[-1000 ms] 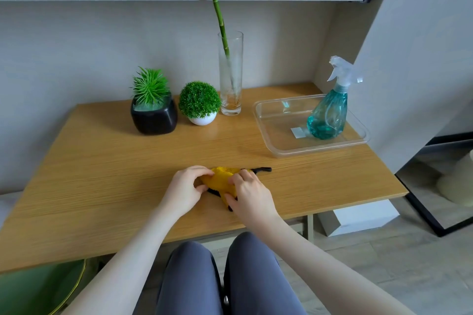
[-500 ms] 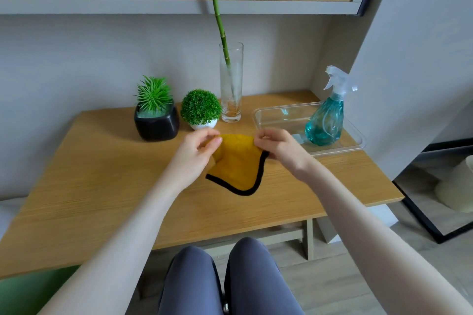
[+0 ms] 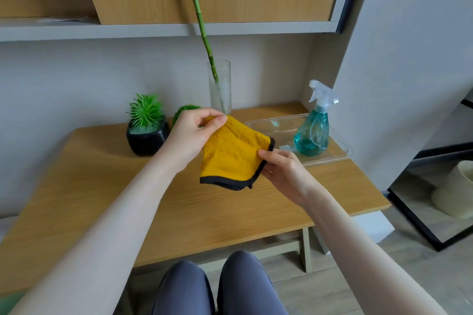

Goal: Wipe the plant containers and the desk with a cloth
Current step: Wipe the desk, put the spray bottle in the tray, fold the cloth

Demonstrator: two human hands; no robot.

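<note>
Yellow cloth with a dark border, held in the air above the wooden surface. One second earlier it lay bunched on the surface under both hands; half a second earlier it hung low between them; it is now raised and opened out, its dark hem hanging free at 6 o'clock. The left hand pinches the upper corner between thumb and fingers at 11 o'clock of the cloth. The right hand pinches the bordered edge at 3 o'clock, its other fingers curled.

The change suggests the cloth is being unfolded and readied; no wiping appears to have begun, and no container is touched.

Beyond the cloth, along the back of the surface: a black pot with a spiky green plant at 10 o'clock; a round green plant, largely hidden behind the left hand; and a tall glass vase holding a bamboo stalk at 12 o'clock. At 2 o'clock a teal spray bottle stands in a clear plastic tray.
</note>
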